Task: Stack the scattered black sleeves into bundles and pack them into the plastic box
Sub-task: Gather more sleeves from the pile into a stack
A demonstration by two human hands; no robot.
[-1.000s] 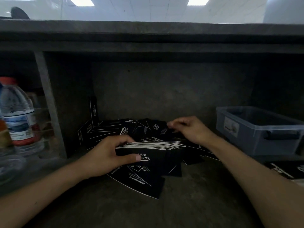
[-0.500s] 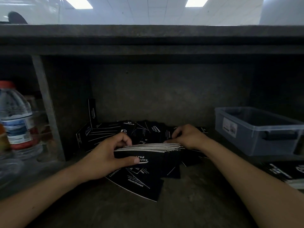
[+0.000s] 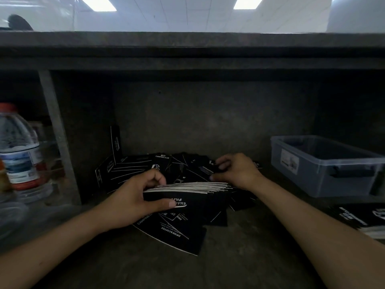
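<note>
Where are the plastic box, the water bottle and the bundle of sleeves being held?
plastic box (image 3: pixel 325 180): head view, on its front wall.
water bottle (image 3: pixel 19 155): head view, on its label.
bundle of sleeves (image 3: pixel 193 187): head view, on its white top edges.

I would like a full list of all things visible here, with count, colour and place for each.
bundle of sleeves: one, black with white edges, centre, in left hand
loose sleeves: many, black, piled behind bundle
flat sleeve: one, black, under bundle
plastic box: one, translucent grey, right
printed stack: one, black, below box
water bottle: one, clear, red cap, left
left hand: grips bundle
right hand: pinches a loose sleeve
</note>
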